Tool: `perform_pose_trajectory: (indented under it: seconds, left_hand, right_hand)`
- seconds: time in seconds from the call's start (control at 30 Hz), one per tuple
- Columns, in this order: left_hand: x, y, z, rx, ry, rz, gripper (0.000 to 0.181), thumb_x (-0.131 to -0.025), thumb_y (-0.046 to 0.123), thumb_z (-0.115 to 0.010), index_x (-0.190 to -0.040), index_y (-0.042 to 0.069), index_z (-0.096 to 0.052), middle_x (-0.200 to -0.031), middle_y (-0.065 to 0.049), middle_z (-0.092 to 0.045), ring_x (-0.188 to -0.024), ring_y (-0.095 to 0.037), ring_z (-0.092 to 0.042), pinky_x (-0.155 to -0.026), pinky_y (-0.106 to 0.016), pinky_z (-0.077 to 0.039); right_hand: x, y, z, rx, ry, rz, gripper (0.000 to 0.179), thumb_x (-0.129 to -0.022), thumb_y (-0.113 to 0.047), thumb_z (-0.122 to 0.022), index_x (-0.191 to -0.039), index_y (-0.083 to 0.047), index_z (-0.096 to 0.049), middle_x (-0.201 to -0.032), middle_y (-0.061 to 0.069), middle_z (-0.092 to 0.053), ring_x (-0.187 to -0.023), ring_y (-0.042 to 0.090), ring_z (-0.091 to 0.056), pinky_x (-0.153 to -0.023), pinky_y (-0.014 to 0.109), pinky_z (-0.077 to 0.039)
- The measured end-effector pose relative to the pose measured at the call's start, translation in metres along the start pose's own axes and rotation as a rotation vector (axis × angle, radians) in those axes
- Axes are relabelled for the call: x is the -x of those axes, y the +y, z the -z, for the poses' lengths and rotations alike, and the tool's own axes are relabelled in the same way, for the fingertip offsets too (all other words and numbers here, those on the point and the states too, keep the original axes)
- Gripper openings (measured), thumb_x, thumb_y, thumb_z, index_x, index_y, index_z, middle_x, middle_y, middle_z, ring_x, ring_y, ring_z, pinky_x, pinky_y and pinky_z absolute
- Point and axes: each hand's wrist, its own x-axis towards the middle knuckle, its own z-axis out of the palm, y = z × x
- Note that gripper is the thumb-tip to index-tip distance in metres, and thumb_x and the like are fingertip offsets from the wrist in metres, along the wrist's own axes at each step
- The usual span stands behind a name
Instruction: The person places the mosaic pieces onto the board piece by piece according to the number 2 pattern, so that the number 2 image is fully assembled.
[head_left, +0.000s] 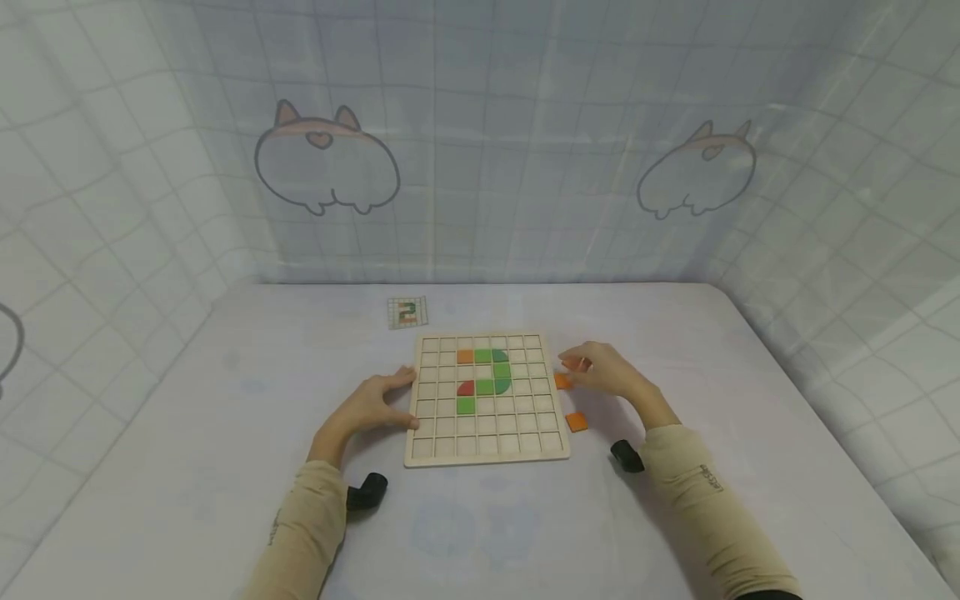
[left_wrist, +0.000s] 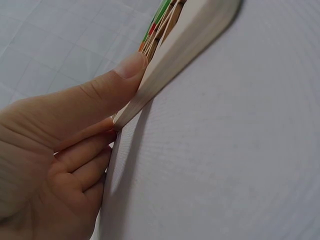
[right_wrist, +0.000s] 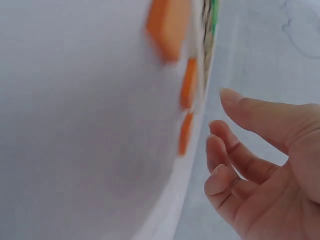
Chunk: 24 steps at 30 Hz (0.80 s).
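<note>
A wooden grid board (head_left: 442,450) lies on the table with coloured tiles set into its cells. Green squares (head_left: 466,406), an orange square (head_left: 465,357), a red rounded piece (head_left: 467,388) and dark green rounded pieces make a bent shape. My left hand (head_left: 367,406) rests against the board's left edge, thumb and fingers spread apart; its straight thumb (left_wrist: 100,95) presses on the rim in the left wrist view. By the right edge, my right hand (head_left: 603,371) hovers near loose orange tiles (head_left: 577,422). The right wrist view shows its thumb and fingers apart, nothing between them, beside three orange tiles (right_wrist: 188,82).
A small pattern card (head_left: 407,312) lies behind the board's left corner. Black wrist-camera pieces (head_left: 367,492) stick out beside both sleeves. A white gridded curtain (head_left: 480,167) with animal drawings surrounds the back and sides of the white table (head_left: 480,542).
</note>
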Motion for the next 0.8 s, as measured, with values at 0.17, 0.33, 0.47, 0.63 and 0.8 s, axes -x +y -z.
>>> perform_pose_trajectory:
  seconds: [0.17, 0.33, 0.47, 0.63, 0.8]
  left_hand:
    - [-0.001, 0.0, 0.002, 0.005, -0.005, 0.003, 0.092, -0.066, 0.024, -0.085, -0.138, -0.008, -0.038, -0.147, -0.025, -0.026, -0.139, -0.039, -0.021, -0.114, -0.052, -0.014]
    - [0.0, 0.001, 0.003, 0.011, -0.012, 0.01, 0.092, -0.066, 0.023, -0.085, -0.138, -0.008, -0.038, -0.147, -0.026, -0.025, -0.139, -0.039, -0.021, -0.115, -0.051, -0.014]
    - [0.0, 0.003, 0.004, 0.01, -0.014, 0.014, 0.091, -0.066, 0.023, -0.085, -0.138, -0.007, -0.038, -0.147, -0.025, -0.026, -0.139, -0.039, -0.021, -0.114, -0.051, -0.014]
    - [-0.001, 0.004, 0.005, 0.013, -0.017, 0.013, 0.091, -0.066, 0.023, -0.085, -0.138, -0.007, -0.038, -0.148, -0.025, -0.025, -0.139, -0.039, -0.021, -0.114, -0.051, -0.016]
    - [-0.001, 0.005, 0.006, 0.009, -0.024, 0.012, 0.091, -0.066, 0.023, -0.085, -0.138, -0.007, -0.038, -0.148, -0.025, -0.026, -0.139, -0.039, -0.021, -0.114, -0.051, -0.016]
  right_hand:
    - [0.008, 0.015, 0.002, -0.031, -0.011, -0.035, 0.041, -0.083, -0.008, -0.069, -0.121, 0.006, -0.06, -0.116, 0.021, -0.063, -0.093, 0.031, -0.062, -0.078, 0.039, -0.054]
    - [0.006, 0.018, -0.002, -0.039, -0.017, -0.025, 0.038, -0.081, -0.012, -0.071, -0.115, 0.005, -0.064, -0.107, 0.018, -0.062, -0.089, 0.027, -0.059, -0.077, 0.037, -0.053]
    - [0.002, 0.016, -0.006, -0.007, -0.014, -0.027, 0.027, -0.083, -0.008, -0.069, -0.107, 0.003, -0.068, -0.099, 0.013, -0.061, -0.085, 0.023, -0.057, -0.074, 0.034, -0.052]
    - [-0.002, 0.009, -0.008, 0.056, -0.006, -0.029, 0.021, -0.081, -0.005, -0.069, -0.1, 0.003, -0.07, -0.099, 0.013, -0.065, -0.09, 0.027, -0.059, -0.08, 0.04, -0.052]
    - [-0.003, 0.006, -0.01, 0.109, -0.002, 0.002, 0.018, -0.078, -0.006, -0.072, -0.095, 0.001, -0.07, -0.096, 0.011, -0.065, -0.092, 0.026, -0.058, -0.083, 0.04, -0.051]
